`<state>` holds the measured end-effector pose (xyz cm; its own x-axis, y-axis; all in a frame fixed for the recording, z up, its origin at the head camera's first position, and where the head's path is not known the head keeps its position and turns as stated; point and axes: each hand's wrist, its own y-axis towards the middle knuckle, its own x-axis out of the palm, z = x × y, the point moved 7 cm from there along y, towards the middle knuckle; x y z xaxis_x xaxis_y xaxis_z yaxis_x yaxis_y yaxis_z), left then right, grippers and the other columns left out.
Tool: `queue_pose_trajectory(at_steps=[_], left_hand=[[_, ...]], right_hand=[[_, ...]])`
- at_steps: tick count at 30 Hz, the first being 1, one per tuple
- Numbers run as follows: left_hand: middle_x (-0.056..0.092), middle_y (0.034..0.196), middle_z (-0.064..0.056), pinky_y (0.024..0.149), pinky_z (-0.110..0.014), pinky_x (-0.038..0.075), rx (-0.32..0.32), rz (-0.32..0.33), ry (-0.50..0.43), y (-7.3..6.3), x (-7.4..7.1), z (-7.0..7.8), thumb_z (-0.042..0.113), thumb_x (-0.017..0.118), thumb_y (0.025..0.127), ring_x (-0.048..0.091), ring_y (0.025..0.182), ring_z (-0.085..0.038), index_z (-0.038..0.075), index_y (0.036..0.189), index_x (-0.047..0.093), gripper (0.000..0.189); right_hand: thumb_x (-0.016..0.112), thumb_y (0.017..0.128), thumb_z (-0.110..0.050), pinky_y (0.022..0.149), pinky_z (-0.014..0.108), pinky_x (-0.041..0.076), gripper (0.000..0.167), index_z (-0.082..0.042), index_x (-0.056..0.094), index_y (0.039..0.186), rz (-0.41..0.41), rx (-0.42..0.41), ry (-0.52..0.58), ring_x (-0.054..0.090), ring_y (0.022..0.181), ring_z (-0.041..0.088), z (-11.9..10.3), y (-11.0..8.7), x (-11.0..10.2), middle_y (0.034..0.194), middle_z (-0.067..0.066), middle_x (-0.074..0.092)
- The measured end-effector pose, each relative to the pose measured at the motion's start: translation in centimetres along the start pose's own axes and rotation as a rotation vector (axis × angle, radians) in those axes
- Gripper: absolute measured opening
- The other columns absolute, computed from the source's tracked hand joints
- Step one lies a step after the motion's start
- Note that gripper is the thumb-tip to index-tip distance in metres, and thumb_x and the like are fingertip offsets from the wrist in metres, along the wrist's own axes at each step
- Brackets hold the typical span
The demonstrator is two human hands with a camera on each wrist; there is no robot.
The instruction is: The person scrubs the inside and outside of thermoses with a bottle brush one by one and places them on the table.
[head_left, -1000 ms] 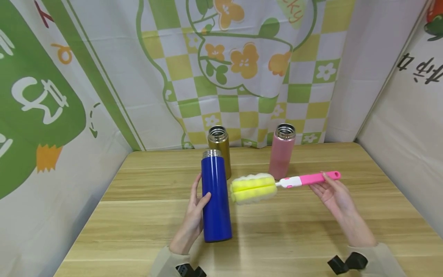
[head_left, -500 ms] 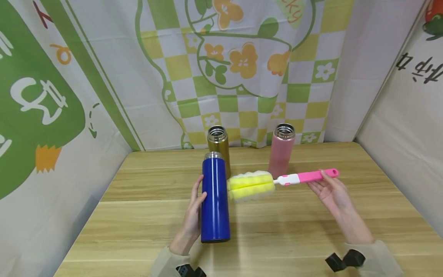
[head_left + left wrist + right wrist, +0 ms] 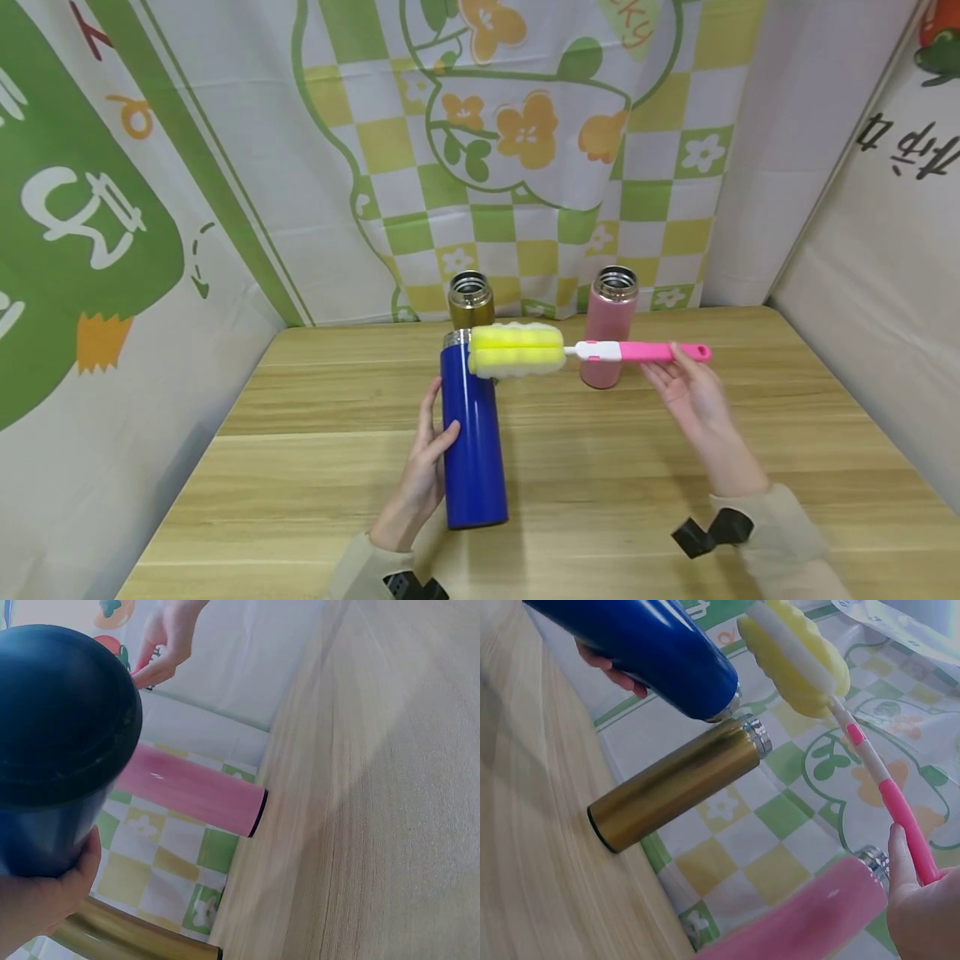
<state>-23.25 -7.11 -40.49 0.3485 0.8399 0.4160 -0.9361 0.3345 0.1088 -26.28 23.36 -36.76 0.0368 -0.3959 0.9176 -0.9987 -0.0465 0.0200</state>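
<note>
My left hand [image 3: 416, 479] grips a blue vacuum flask [image 3: 476, 458] by its left side; the flask is lidless and leans slightly. In the left wrist view the dark base of the flask [image 3: 64, 712] faces the camera, raised off the table. My right hand [image 3: 697, 396] pinches the pink handle of a bottle brush [image 3: 517, 350] near its end. The yellow and white sponge head points left and overlaps the flask's upper part in the head view, hiding some of its steel neck. In the right wrist view the sponge [image 3: 799, 660] stands apart from the flask's mouth.
A gold flask [image 3: 679, 787] stands lidless at the table's back, partly hidden behind the blue one in the head view. To its right stands an open pink flask [image 3: 611, 325]. Printed curtains [image 3: 525, 167] close off the back and sides of the wooden table [image 3: 300, 467].
The brush has risen and moved left in my right hand, from beside the blue flask to over its upper part. The blue flask has shifted only slightly.
</note>
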Motion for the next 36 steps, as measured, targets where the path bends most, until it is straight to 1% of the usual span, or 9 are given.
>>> queue_pose_trajectory(at_steps=[5, 8, 13, 19, 23, 26, 30, 33, 36], left_hand=[[0.045, 0.120, -0.009, 0.085, -0.039, 0.042, 0.000, -0.029, -0.003, 0.0, 0.2, 0.0, 0.011, 0.033, 0.095, 0.054, 0.102, -0.020, 0.027, 0.140, -0.006, 0.062], [0.043, 0.122, -0.010, 0.086, -0.040, 0.041, 0.001, -0.045, -0.009, 0.0, 0.3, 0.0, 0.010, 0.031, 0.095, 0.053, 0.103, -0.020, 0.027, 0.140, -0.006, 0.061], [0.038, 0.126, -0.012, 0.087, -0.041, 0.040, 0.007, -0.057, 0.004, 0.1, 0.5, 0.2, 0.012, 0.031, 0.096, 0.052, 0.105, -0.020, 0.028, 0.140, -0.005, 0.059], [0.039, 0.127, -0.010, 0.088, -0.040, 0.040, 0.000, -0.042, 0.002, 0.2, 0.5, 0.5, 0.016, 0.032, 0.096, 0.051, 0.106, -0.020, 0.033, 0.139, -0.003, 0.059], [0.039, 0.128, -0.009, 0.089, -0.040, 0.039, -0.017, -0.029, -0.018, 0.2, 0.5, 0.6, 0.017, 0.032, 0.096, 0.050, 0.108, -0.020, 0.036, 0.139, -0.002, 0.058], [0.036, 0.130, -0.010, 0.089, -0.040, 0.039, -0.024, -0.027, -0.014, 0.3, 0.4, 0.8, 0.019, 0.032, 0.096, 0.050, 0.108, -0.021, 0.036, 0.139, -0.003, 0.058], [0.033, 0.132, -0.013, 0.088, -0.041, 0.039, -0.019, -0.014, -0.009, 0.3, 0.4, 1.0, 0.019, 0.032, 0.096, 0.051, 0.106, -0.021, 0.034, 0.140, -0.005, 0.059], [0.031, 0.132, -0.015, 0.087, -0.040, 0.040, -0.013, 0.005, -0.029, 0.4, 0.4, 1.2, 0.016, 0.031, 0.096, 0.053, 0.102, -0.019, 0.034, 0.140, -0.003, 0.059], [0.026, 0.136, -0.015, 0.087, -0.038, 0.041, -0.005, 0.011, -0.041, 0.5, 0.4, 1.3, 0.013, 0.030, 0.096, 0.052, 0.104, -0.018, 0.035, 0.139, -0.001, 0.058]], right_hand=[[0.046, 0.088, 0.000, 0.084, 0.036, 0.045, 0.008, 0.005, 0.050, 0.094, 0.065, -0.005, -0.021, 0.061, 0.089, 0.032, 0.6, 0.5, 0.7, 0.093, 0.025, 0.061], [0.047, 0.088, -0.002, 0.086, 0.036, 0.044, 0.009, 0.004, 0.049, 0.095, 0.072, -0.008, -0.044, 0.061, 0.089, 0.031, 0.8, 0.8, 0.9, 0.093, 0.024, 0.061], [0.047, 0.089, -0.004, 0.085, 0.034, 0.045, 0.008, 0.002, 0.047, 0.095, 0.067, -0.011, -0.102, 0.061, 0.090, 0.029, 0.9, 0.9, 0.9, 0.093, 0.022, 0.061], [0.046, 0.089, -0.004, 0.082, 0.034, 0.047, 0.008, 0.003, 0.048, 0.094, 0.072, 0.006, -0.114, 0.061, 0.089, 0.028, 1.2, 0.6, 0.4, 0.092, 0.022, 0.061], [0.042, 0.091, -0.003, 0.081, 0.035, 0.048, 0.009, 0.004, 0.048, 0.094, 0.045, 0.020, -0.113, 0.061, 0.089, 0.029, 1.3, 0.2, 0.0, 0.091, 0.023, 0.061], [0.041, 0.092, -0.003, 0.080, 0.034, 0.048, 0.012, 0.004, 0.050, 0.093, 0.024, 0.032, -0.141, 0.062, 0.088, 0.029, 1.4, -0.1, -0.4, 0.090, 0.023, 0.061], [0.039, 0.093, -0.004, 0.080, 0.033, 0.048, 0.015, 0.003, 0.052, 0.091, -0.006, 0.056, -0.196, 0.062, 0.087, 0.028, 1.5, -0.7, -0.8, 0.090, 0.021, 0.062], [0.037, 0.093, -0.004, 0.081, 0.033, 0.048, 0.017, 0.002, 0.053, 0.090, -0.038, 0.075, -0.224, 0.062, 0.088, 0.028, 1.7, -1.1, -1.1, 0.090, 0.021, 0.062], [0.035, 0.094, -0.004, 0.082, 0.034, 0.047, 0.020, 0.002, 0.053, 0.090, -0.071, 0.090, -0.240, 0.062, 0.089, 0.029, 1.8, -1.4, -1.3, 0.090, 0.021, 0.063]])
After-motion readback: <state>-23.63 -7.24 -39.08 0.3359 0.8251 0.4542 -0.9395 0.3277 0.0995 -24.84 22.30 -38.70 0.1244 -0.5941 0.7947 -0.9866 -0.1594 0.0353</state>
